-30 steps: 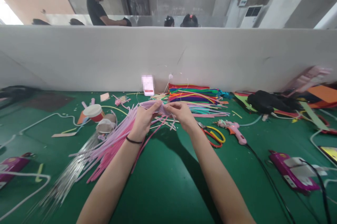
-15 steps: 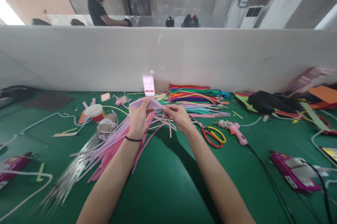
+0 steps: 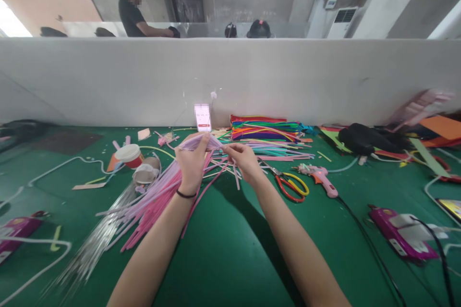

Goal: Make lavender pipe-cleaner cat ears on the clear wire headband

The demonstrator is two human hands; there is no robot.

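Note:
My left hand is closed round a bundle of lilac pipe cleaners, its thumb on top. At the bundle's right end, the fingertips of my right hand pinch the same lilac stems, and a short end hangs down below them. Under and left of my left hand, loose pink pipe cleaners and lilac ones fan out over the green table. Just behind my hands a lit phone leans on the white partition.
Right of my hands lie pliers with red and yellow handles and a pink glue gun. Packs of coloured pipe cleaners lie behind. To the left are a paper cup, wire stems and a cable. A purple power strip sits far right.
Both hands stay almost in place on the lilac bundle. The short end hanging under my right hand has swung slightly right, and a thin stem tip behind the bundle has shifted right.

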